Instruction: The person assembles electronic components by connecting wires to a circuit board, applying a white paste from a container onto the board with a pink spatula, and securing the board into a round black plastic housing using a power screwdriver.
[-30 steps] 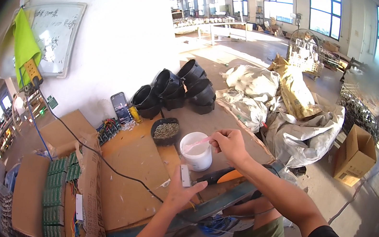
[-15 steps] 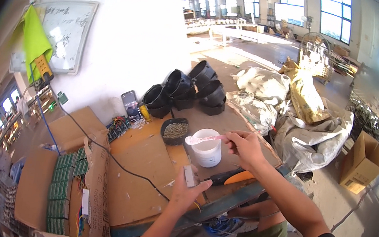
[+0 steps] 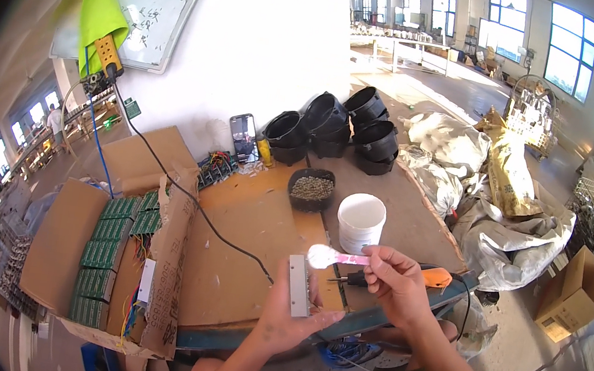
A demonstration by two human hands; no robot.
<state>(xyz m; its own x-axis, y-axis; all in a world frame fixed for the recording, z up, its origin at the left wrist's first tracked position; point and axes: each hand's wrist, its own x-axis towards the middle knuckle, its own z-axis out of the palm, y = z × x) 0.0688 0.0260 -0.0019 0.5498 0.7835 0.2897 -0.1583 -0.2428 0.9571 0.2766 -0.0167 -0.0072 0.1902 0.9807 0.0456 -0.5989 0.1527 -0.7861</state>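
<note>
My left hand (image 3: 281, 321) is wrapped round a narrow white rectangular housing (image 3: 299, 286), held upright with small fittings along its right side. Between thumb and fingers, my right hand (image 3: 397, 283) pinches the pink handle of a small spatula (image 3: 352, 259). A white, paste-like lump covers the spatula's head, close to the top of the housing; I cannot tell if they touch. A white plastic tub (image 3: 360, 228) stands just beyond my right hand. Partly behind that hand lies an orange and black power screwdriver (image 3: 437, 278) with a cord.
A black bowl of small screw-like parts (image 3: 312, 189) sits beyond the tub, near several black round housings (image 3: 329, 118). At left, a cardboard box (image 3: 166, 281) holds green circuit boards (image 3: 103, 249). A black cable (image 3: 212, 225) crosses the cardboard-covered bench. Sacks (image 3: 511, 231) lie to the right.
The spatula has moved from over the tub toward the housing in my left hand, and its head now carries a larger white lump. The whole view has shifted.
</note>
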